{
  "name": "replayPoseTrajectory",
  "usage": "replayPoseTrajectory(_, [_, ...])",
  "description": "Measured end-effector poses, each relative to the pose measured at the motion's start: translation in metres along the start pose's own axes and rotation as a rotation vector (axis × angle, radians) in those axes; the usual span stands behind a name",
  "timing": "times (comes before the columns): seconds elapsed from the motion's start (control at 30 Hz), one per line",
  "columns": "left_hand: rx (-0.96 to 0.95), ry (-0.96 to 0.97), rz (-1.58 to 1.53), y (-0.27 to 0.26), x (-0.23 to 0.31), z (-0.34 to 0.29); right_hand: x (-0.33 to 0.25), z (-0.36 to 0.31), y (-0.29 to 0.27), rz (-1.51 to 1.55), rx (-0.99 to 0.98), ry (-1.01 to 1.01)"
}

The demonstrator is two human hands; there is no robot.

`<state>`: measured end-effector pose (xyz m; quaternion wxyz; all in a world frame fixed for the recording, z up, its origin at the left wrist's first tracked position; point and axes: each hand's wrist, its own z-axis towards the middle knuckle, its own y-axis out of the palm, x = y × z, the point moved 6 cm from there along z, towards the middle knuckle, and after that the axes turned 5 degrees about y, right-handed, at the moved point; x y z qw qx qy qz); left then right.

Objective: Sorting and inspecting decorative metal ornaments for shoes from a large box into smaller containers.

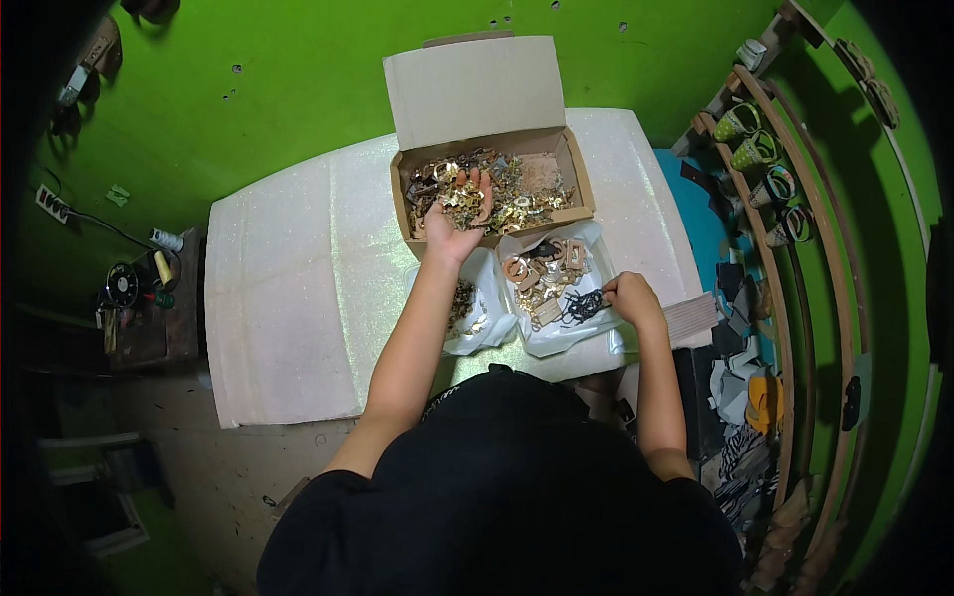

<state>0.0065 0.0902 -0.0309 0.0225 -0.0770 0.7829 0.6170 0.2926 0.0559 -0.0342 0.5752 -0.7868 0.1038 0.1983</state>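
Note:
My left hand (454, 233) reaches over an opened cardboard box (586, 194), palm up. Its fingers curl around a handful of gold-coloured metal buckles (463, 204). More loose metal fittings (522, 211), gold and dark, fill much of the box. My right hand (633, 298) is closed at the right edge of a white plastic-lined tray (542, 343). Its fingertips meet a tangle of black thin strips (583, 306); what they pinch is too small to make out. Brown and gold buckles (545, 278) lie in that tray too.
A second white-lined tray (487, 343), partly behind my left forearm, holds small metal pieces. All stand on a pale glittery sheet (288, 278). Ribbed board (691, 316) lies at the right. Wooden racks (770, 228) with sandals rise further right; a cluttered small table (154, 333) stands left.

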Motion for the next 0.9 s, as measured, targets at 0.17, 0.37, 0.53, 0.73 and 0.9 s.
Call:
replayPoseTrajectory(0.17, [0.011,0.004,-0.003,0.001,0.002,0.001,-0.011,-0.005,-0.016,0.019,0.018,-0.037])
replayPoseTrajectory(0.37, [0.001,0.000,-0.023,0.002,-0.002,0.002,-0.033,-0.016,-0.037,0.158,0.100,-0.165])
replayPoseTrajectory(0.53, [-0.006,-0.004,-0.019,-0.003,0.000,0.003,-0.043,-0.024,-0.043,0.267,0.043,-0.122])
replayPoseTrajectory(0.73, [-0.012,-0.016,-0.034,-0.002,0.000,0.003,-0.042,-0.026,-0.048,0.422,0.098,-0.174])
replayPoseTrajectory(0.9, [-0.074,-0.049,-0.022,-0.002,-0.001,0.003,-0.042,-0.026,-0.047,0.283,0.102,-0.235])
